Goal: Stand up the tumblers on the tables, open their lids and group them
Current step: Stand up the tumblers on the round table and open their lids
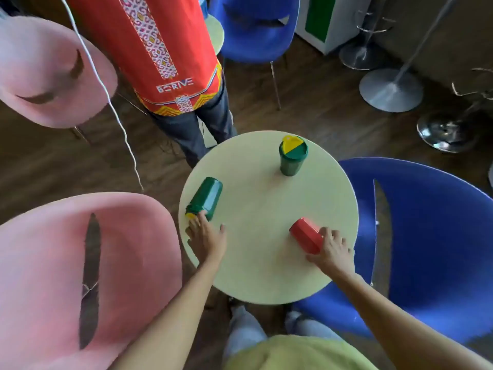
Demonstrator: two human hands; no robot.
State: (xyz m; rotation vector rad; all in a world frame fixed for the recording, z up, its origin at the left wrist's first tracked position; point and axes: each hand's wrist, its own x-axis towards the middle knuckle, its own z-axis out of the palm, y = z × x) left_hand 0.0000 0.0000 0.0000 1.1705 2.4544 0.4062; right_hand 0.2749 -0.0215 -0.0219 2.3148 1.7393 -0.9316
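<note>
On the round pale-green table (pixel 266 263) a green tumbler (pixel 205 197) lies on its side at the left edge, its yellow lid toward me. My left hand (pixel 205 236) touches its lid end with fingers spread. A red tumbler (pixel 305 235) lies on its side at the right. My right hand (pixel 333 249) wraps around its near end. A second green tumbler (pixel 292 156) stands upright at the far side, with its yellow lid flap raised.
A pink chair (pixel 80 276) stands close on the left and a blue chair (pixel 426 249) close on the right. A person in a red shirt (pixel 160 49) stands behind the table. Another pink chair (pixel 48 76), a blue chair (pixel 256 28) and metal stool bases (pixel 390 89) lie beyond.
</note>
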